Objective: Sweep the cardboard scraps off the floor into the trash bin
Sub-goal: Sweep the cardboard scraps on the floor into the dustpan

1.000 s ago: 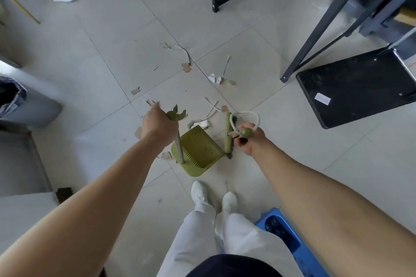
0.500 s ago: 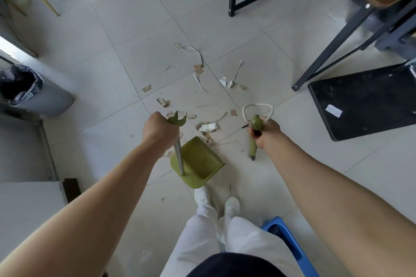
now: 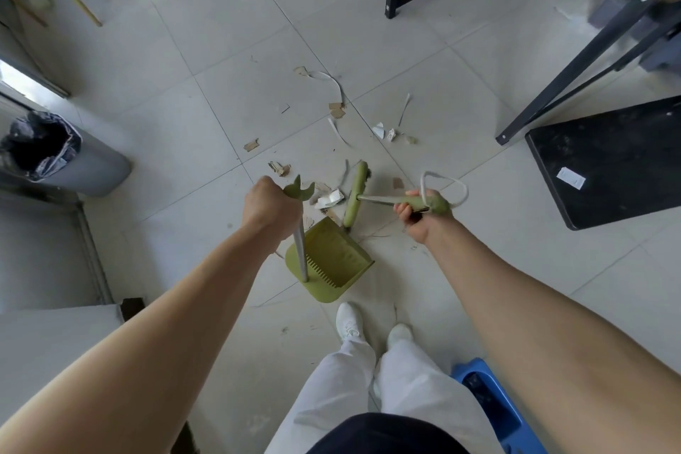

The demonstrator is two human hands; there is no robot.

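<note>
**Pale grey tiled floor**: bears all the litter. Its grout lines may catch thin pieces under the bristles.

**Flat black rectangular board**: lies well to the right of the right fingers. A sideways flick could send scraps against or under its edge.

**Grey round trash bin with dark liner**: stands well to the left of the left fingers, apart from everything else. The loaded pan faces a long carry, and any tilt would likely spill it.

**Olive-green plastic dustpan on an upright metal pole**: sits directly below the left fingers, mouth turned away toward the litter. Its contents cannot be told. If the lip lifts, flat pieces probably slide beneath.

**Olive-green short broom with metal shaft**: the head lies between the two sets of fingers, just beyond the pan's mouth. Too brisk a stroke may scatter light bits past the pan.

**Left hand**: fingers clamped round the pole's top.

**Right hand**: fingers clamped round the broom's grip.

**Brown cardboard scraps** and **white paper strips**: on the floor. The nearest lie just beyond the left fingers, the farthest well beyond both hands. The outliers risk being missed.

**White cord loop**: hangs at the grip's end beside the right fingers, where it might snag.
</note>
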